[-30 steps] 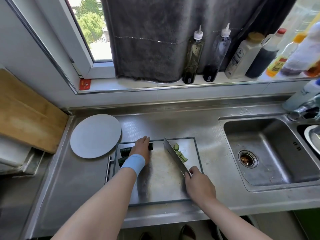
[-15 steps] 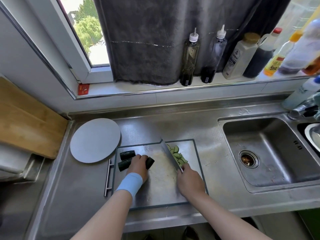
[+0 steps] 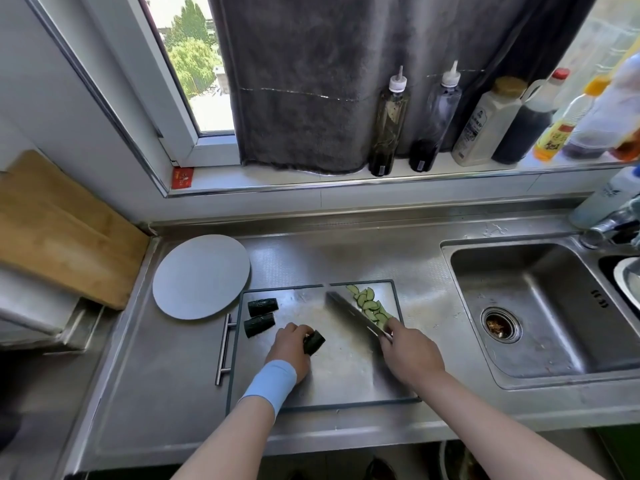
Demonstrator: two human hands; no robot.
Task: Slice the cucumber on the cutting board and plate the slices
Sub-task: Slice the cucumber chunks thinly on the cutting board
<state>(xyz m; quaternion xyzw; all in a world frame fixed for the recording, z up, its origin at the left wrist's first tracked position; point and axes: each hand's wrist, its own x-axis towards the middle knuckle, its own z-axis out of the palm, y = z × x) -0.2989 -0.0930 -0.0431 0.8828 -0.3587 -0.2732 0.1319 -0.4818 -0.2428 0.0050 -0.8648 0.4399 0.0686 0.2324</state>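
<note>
While bottle labels (image 3: 475, 125) blur (unreadable), left hand (image 3: 289, 348) grips cucumber (image 3: 313, 342), right hand (image 3: 408, 355) knife (image 3: 349, 313).

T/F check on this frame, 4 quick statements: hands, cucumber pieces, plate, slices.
1. The right hand holds the steel cleaver. True.
2. The round white plate carries cucumber slices. False: it is bare; the pale green slices lie on the steel cutting board, right of the blade.
3. The left hand grips a dark green cucumber chunk. True.
4. All uncut chunks are in hand. False: two more chunks lie free at the board's left.
</note>
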